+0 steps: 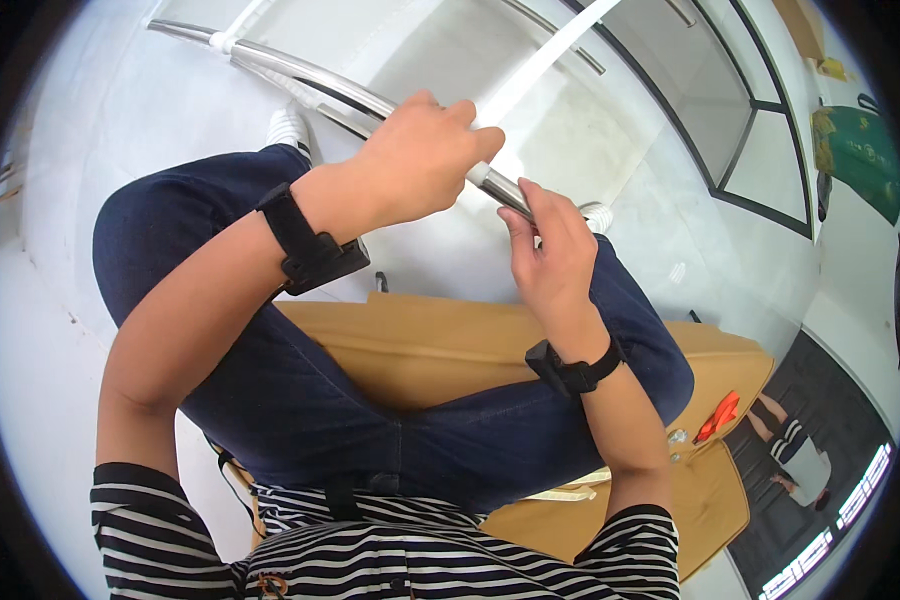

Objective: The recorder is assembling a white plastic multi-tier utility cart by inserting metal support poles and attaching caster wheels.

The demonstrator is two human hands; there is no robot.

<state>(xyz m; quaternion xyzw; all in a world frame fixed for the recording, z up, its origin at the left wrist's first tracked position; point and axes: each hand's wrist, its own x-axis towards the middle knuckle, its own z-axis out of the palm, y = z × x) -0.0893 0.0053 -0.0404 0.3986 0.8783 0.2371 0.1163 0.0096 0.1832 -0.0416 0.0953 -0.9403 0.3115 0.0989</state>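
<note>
Hands on a metal tube (300, 75) held across the knees. Left hand (420, 160) clamped around it, fingers wrapped tight; right hand (550, 250) pinches it just below, fingertips closed on the white collar (480, 172), as far as visible. Likely stiff, light, slippery: grip near the collar. Brown cardboard box (420, 345) below the wrists; green sign (860, 160) far right of the fingers.

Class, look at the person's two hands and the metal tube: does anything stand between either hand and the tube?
Nothing visible does. The left hand is wrapped around the metal tube, and the right hand touches its near end directly.
</note>
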